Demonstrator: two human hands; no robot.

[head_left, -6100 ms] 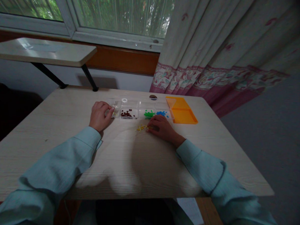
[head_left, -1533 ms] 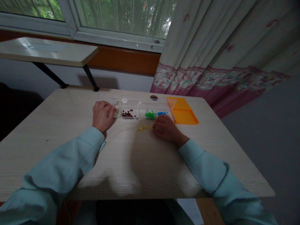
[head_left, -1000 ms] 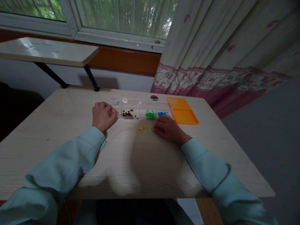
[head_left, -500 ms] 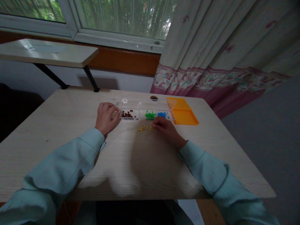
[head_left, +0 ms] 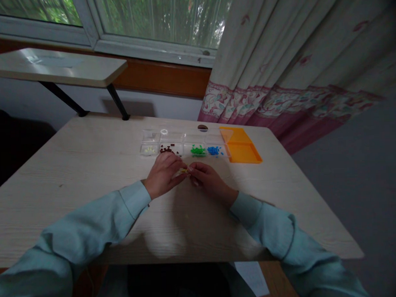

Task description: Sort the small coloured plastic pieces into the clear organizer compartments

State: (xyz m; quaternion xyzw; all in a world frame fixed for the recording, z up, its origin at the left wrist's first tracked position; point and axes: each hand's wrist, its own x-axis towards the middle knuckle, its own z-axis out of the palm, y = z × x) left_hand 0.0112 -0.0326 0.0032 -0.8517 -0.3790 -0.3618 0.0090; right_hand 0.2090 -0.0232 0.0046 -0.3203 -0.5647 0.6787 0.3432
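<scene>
Since half a second ago the left hand (head_left: 164, 172) has come away from the left end of the clear box (head_left: 141, 153), inward and toward the body, and the right hand (head_left: 207, 180) has slid a little left; the fingertips of the two now meet, or nearly meet, over the table (head_left: 123, 237); between them show the yellow pieces (head_left: 184, 170), just in front of the box, below the brown pieces (head_left: 167, 148) and left of the green pieces (head_left: 198, 151); what shows of the yellow forms a short strip running roughly left to right, from the gap by the left thumb toward the right fingertips, so the left hand is the nearer, curled around it from behind and in front; the right fingers are bunched at its right end; whether either hand pinches a piece or only touches it I cannot tell; pale pieces (head_left: 149, 149) show in the box's leftmost near compartment, blue pieces (head_left: 213, 151) toward its right end, with an orange tray (head_left: 243, 147) just beyond
</scene>
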